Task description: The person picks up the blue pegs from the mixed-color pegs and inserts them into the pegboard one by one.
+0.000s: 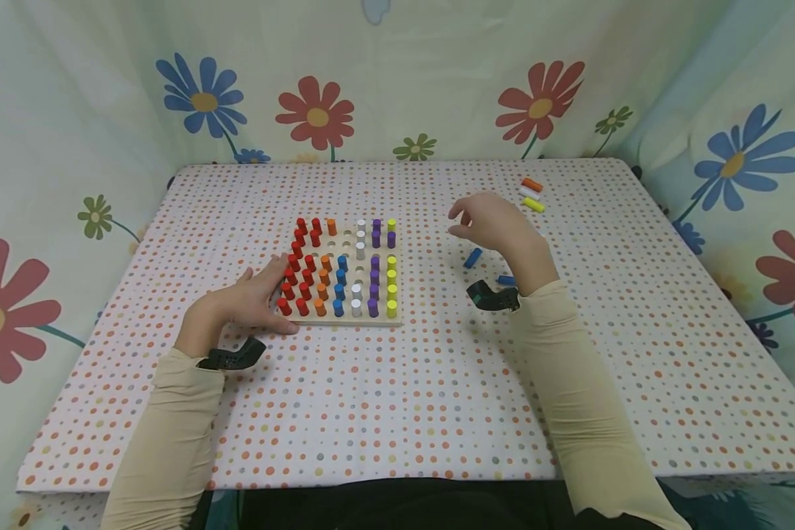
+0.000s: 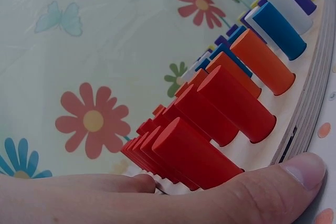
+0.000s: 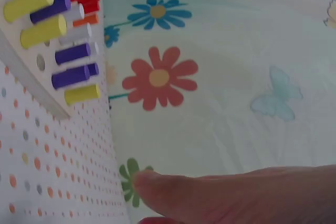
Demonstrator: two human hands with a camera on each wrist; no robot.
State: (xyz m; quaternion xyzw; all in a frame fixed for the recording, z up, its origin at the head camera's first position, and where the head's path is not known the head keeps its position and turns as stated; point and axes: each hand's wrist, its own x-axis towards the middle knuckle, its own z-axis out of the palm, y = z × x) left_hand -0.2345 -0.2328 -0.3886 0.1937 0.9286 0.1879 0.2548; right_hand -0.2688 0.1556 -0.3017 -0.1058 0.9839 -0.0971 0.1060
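Note:
A wooden pegboard (image 1: pixel 346 322) stands left of centre with rows of coloured pegs upright in its holes. My left hand (image 1: pixel 255 294) rests against its left side, the thumb (image 2: pixel 302 171) at the front corner beside a red peg (image 2: pixel 197 153). Red pegs fill the left columns; orange, blue, white, purple and yellow pegs (image 1: pixel 391 294) follow to the right. Some holes are bare, mostly toward the back middle. My right hand (image 1: pixel 493 221) hovers right of the board, fingers loosely bent, with nothing visible in it. A loose blue peg (image 1: pixel 473 258) lies just below it.
Another blue peg (image 1: pixel 506 280) lies by the right wrist, partly hidden. Farther back lie an orange peg (image 1: pixel 532 183), a white peg (image 1: pixel 529 193) and a yellow peg (image 1: pixel 533 205). A dotted cloth (image 1: pixel 371 412) covers the table; flowered curtains (image 1: pixel 437 73) hang around it.

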